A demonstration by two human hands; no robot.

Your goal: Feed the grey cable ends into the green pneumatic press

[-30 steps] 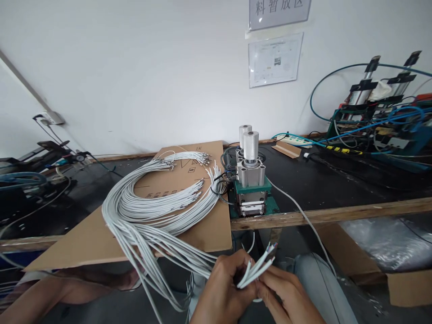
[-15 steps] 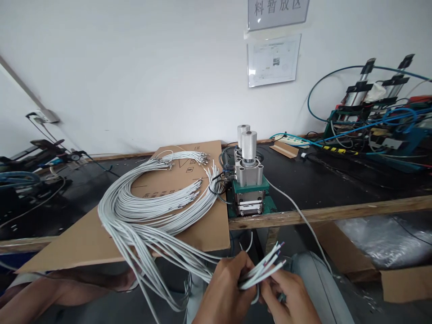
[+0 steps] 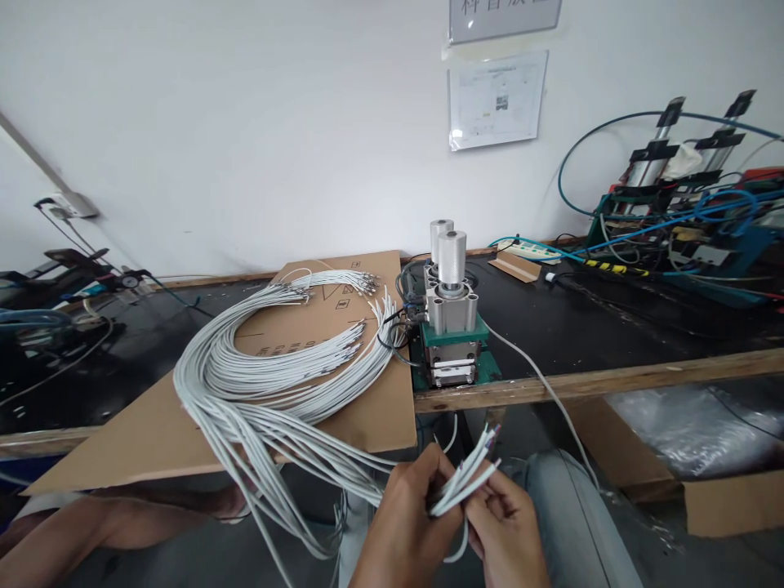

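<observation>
My left hand (image 3: 404,514) is closed around a bunch of white cables (image 3: 461,483), whose cut ends point up and to the right, some with coloured wires showing. Close against it, my right hand (image 3: 508,531) has its fingers pinched at a white cable just behind and below the bunch; the fingertips are partly hidden. One cable bends in a loop below the two hands. The held cables run back left to a large curved bundle of white cables (image 3: 205,367), lying on a cardboard sheet (image 3: 147,445) and hanging over its front edge.
A pneumatic fixture (image 3: 453,310) with knurled cylinders stands at the edge of the black bench (image 3: 588,335). Further machines (image 3: 655,180) with blue hoses are at the right. Below are an open cardboard box (image 3: 732,502) and, at the left, another person's leg (image 3: 116,523).
My right hand has moved left, nearer my left hand, and its fingers have drawn closer together. The held cable ends have shifted left and point more upward. The view has shifted slightly.
</observation>
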